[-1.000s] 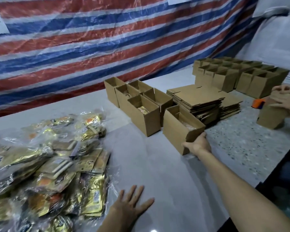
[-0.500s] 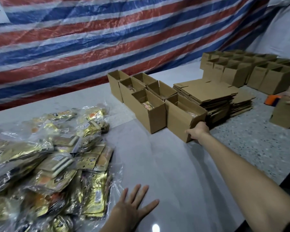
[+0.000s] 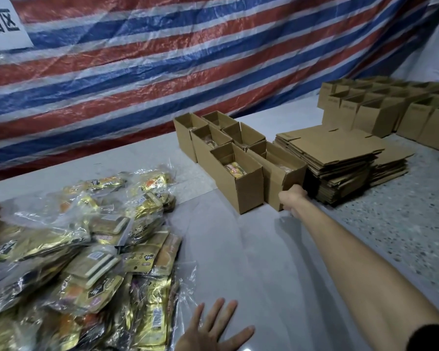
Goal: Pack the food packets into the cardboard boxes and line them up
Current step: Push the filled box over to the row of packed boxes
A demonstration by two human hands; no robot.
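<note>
A heap of gold food packets (image 3: 86,262) in clear plastic covers the table's left side. Several open cardboard boxes (image 3: 213,138) stand in two rows at the centre. The nearest left box (image 3: 238,188) shows an orange packet inside. My right hand (image 3: 293,200) grips the near right corner of the box beside it (image 3: 276,171), which stands flush against that neighbour. My left hand (image 3: 213,328) lies flat on the table at the bottom, fingers spread, holding nothing.
A stack of flattened cardboard (image 3: 340,160) lies just right of the held box. More open boxes (image 3: 390,107) stand at the far right on a speckled surface. A red, white and blue striped tarp (image 3: 188,59) hangs behind the table.
My right hand has slid the box leftward across the table until it stands against the row. My left hand stayed flat on the table.
</note>
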